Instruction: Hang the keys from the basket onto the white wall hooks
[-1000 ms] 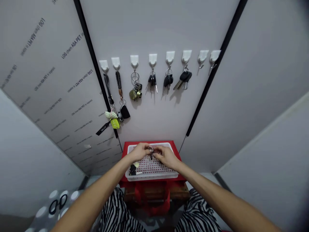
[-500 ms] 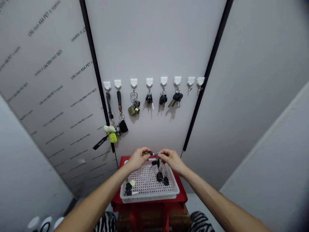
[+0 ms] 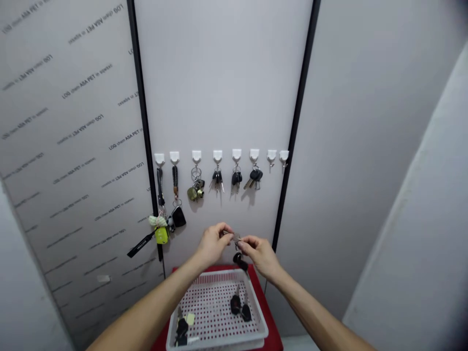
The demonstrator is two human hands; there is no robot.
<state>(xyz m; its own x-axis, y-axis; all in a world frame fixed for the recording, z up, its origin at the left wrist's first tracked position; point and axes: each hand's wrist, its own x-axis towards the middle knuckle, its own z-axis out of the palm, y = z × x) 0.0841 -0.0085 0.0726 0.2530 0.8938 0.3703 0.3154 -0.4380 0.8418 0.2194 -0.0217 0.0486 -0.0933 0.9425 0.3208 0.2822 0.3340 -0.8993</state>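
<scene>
In front of the wall and above the basket's far edge, my left hand [image 3: 215, 242] and my right hand [image 3: 259, 253] are close together. Both are closed in a pinch on a small bunch of keys [image 3: 240, 262], whose black heads dangle below my right fingers. The metal part between my fingertips is partly covered. Below is a white perforated plastic basket [image 3: 215, 344]. Black-headed keys [image 3: 236, 304] lie in its right side. More black keys [image 3: 181, 329] and a pale yellow tag [image 3: 190, 319] are in the left corner.
A row of white hooks [image 3: 218, 155] crosses the wall, several carrying key bunches [image 3: 255, 178]. A yellow-green fob [image 3: 161, 235] and a black tag [image 3: 142, 244] hang at far left. Black strips [image 3: 300, 107] edge the panel. Something red [image 3: 271, 324] supports the basket.
The view has tilted up, so the hooks and basket appear lower. My hands have risen with the keys from over the basket toward the wall.
</scene>
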